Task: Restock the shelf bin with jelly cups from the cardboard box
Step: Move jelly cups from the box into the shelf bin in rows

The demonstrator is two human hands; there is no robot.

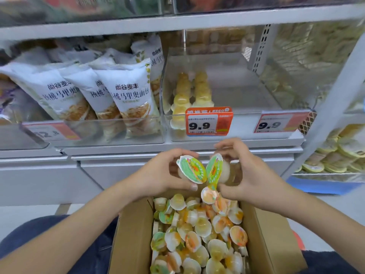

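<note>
An open cardboard box (132, 234) lies on my lap, filled with several jelly cups (199, 232) with shell-shaped lids. My left hand (164, 173) grips one jelly cup with a green lid (192, 169) above the box. My right hand (241, 171) holds another green-lidded cup (216, 169), and a further cup (209, 195) hangs just under it. The two held cups almost touch. Straight ahead on the shelf stands the clear bin (246, 123). Two rows of yellow jelly cups (189, 93) fill its left side.
White bread packets (128, 95) fill the clear bin to the left. An orange 9.9 price tag (208, 121) hangs on the jelly bin's front, a second one (276, 123) to its right. More yellow packs (339, 153) sit on a lower shelf at far right.
</note>
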